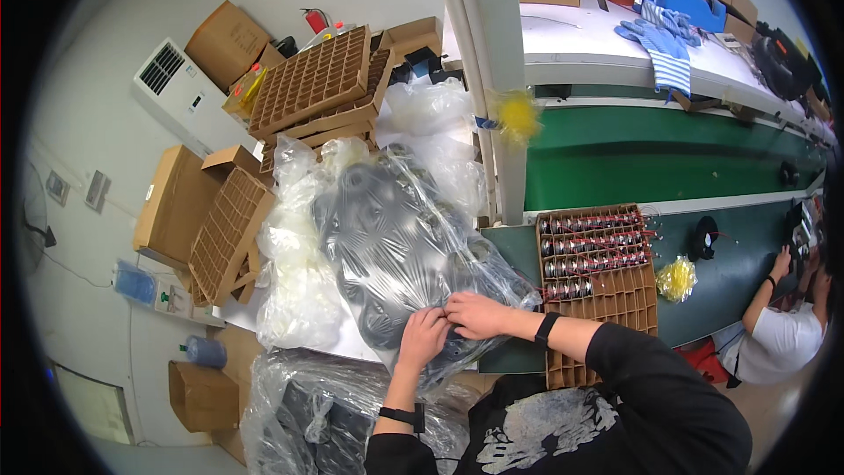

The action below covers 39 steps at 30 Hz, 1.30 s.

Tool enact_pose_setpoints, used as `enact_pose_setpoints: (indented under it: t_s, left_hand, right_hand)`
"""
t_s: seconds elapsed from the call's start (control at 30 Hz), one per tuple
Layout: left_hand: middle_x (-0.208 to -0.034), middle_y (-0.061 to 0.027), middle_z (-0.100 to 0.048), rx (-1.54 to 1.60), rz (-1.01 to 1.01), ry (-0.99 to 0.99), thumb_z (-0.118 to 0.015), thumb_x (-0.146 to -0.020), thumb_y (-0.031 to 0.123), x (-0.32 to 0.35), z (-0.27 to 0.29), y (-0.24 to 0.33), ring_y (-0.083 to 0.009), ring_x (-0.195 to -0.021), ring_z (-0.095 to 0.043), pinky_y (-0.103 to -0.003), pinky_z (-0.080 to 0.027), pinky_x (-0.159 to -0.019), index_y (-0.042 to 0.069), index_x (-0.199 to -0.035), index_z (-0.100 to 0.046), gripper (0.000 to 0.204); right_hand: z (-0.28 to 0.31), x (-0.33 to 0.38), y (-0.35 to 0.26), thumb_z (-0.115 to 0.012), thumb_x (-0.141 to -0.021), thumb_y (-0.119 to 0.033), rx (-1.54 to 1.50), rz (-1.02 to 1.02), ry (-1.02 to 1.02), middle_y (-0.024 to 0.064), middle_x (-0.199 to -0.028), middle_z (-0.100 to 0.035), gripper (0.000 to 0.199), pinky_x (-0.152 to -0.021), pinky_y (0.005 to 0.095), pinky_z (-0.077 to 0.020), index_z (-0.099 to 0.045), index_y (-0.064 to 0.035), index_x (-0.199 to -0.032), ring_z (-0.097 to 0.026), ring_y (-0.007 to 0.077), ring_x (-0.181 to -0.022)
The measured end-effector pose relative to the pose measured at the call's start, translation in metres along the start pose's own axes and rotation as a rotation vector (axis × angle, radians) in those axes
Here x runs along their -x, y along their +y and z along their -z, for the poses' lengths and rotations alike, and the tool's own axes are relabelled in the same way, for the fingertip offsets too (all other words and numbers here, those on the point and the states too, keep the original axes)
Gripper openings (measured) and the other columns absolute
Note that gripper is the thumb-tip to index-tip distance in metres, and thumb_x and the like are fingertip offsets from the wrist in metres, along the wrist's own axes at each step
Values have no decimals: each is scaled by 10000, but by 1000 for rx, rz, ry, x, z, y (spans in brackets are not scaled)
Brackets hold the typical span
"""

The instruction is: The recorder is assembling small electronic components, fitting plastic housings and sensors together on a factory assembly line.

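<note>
In front of me lies a large transparent plastic bag (387, 237) stretched over black, rounded, bumpy parts, which show only through the film. My left hand (425, 334) has its fingers closed on the near edge of this bag. Right beside it, almost touching, my right hand (476, 315) pinches the same film from the right. The fingertips of both hands meet over the plastic, so the exact fold between them is hidden. Each wrist wears a black band.
A cardboard divider tray (607, 299) with rows of small wired motors stands at right, beside a yellow bundle (676, 279). Stacked divider trays (312, 79) and crumpled bags (299, 273) lie left. A co-worker (774, 343) sits far right. Another bagged load (325, 422) lies below.
</note>
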<state>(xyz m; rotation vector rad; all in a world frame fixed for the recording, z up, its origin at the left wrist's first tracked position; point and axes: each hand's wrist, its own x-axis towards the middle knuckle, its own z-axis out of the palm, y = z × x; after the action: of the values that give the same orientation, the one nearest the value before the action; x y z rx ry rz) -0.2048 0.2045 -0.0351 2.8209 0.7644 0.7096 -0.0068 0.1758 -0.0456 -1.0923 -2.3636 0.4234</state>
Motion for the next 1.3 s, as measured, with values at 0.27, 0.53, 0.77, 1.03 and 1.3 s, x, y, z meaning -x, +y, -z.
enact_pose_setpoints:
  t_s: [0.27, 0.53, 0.77, 1.03, 1.3]
  left_hand:
    - [-724, -6, -527, -214, -142, -220, -654, -772, 240, -3, 0, -59, -210, -760, -520, -342, -415, -719, 121, -701, -547, 175]
    - [-733, 1, -545, -308, -169, -251, -640, -797, 278, -4, -5, -88, -193, -769, -523, -333, -404, -710, 129, -691, -580, 192]
    - [-751, 10, -564, -353, -139, -242, -631, -806, 276, -1, -11, -110, -198, -784, -525, -336, -399, -725, 135, -690, -595, 186]
    - [-775, 18, -582, -371, -126, -266, -630, -796, 275, -14, -15, -119, -194, -803, -527, -345, -403, -765, 141, -726, -624, 151]
    - [-795, 4, -608, -436, -66, -293, -615, -803, 269, -20, -10, -135, -203, -829, -544, -352, -408, -763, 121, -701, -629, 180]
  right_hand:
    - [-7, 4, 2, -666, -761, -334, -85, 28, -17, 54, -767, -605, 261, -817, 376, -401, -621, -77, -777, -559, 251, -864]
    - [-16, 42, -14, -616, -813, -304, -41, 11, -38, 79, -737, -586, 223, -792, 367, -407, -600, -82, -787, -580, 276, -763]
    - [-7, 69, -31, -615, -809, -236, -34, -31, -116, 86, -819, -561, 196, -744, 380, -435, -554, -55, -847, -549, 271, -830]
    - [-3, 94, -44, -621, -805, -224, 47, -91, -58, 91, -822, -519, 207, -724, 370, -437, -525, -44, -840, -524, 266, -815]
    - [-13, 191, -39, -601, -848, -284, 91, 84, -324, 33, -780, -526, 237, -703, 330, -407, -553, -82, -734, -526, 203, -769]
